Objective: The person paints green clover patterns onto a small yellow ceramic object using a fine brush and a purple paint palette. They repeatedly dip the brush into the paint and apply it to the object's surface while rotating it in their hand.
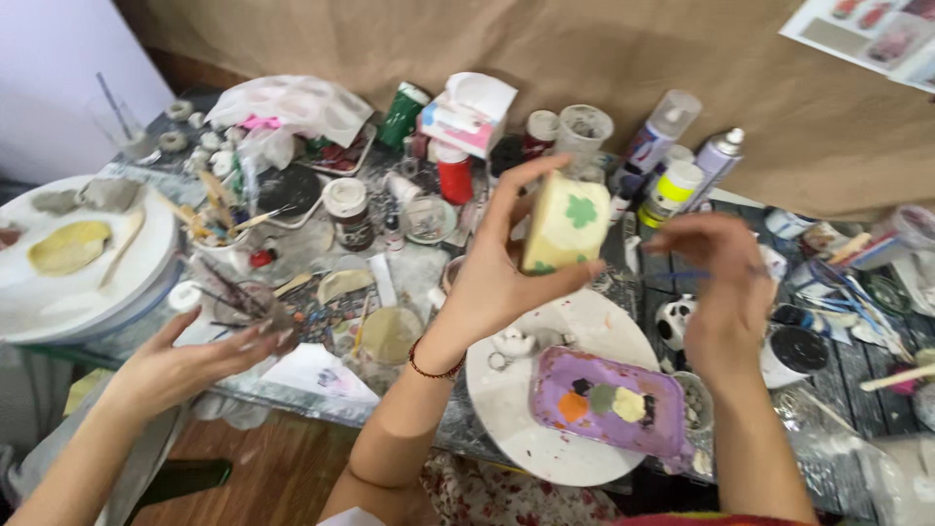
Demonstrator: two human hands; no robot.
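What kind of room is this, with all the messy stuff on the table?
Most likely an art or pottery-painting studio. The left hand holds up a cream block with a green clover, a purple paint palette sits on a white plate, and spray cans stand behind.

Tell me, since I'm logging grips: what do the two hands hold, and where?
The left hand grips the cream block with a green clover by its sides. The right hand pinches a thin blue brush.

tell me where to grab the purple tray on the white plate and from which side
Take the purple tray by its two short ends, coming from above with both hands. It lies flat on the white plate, its raised rim gives an edge to pinch, and paint blobs fill the middle, so keep fingers off there.
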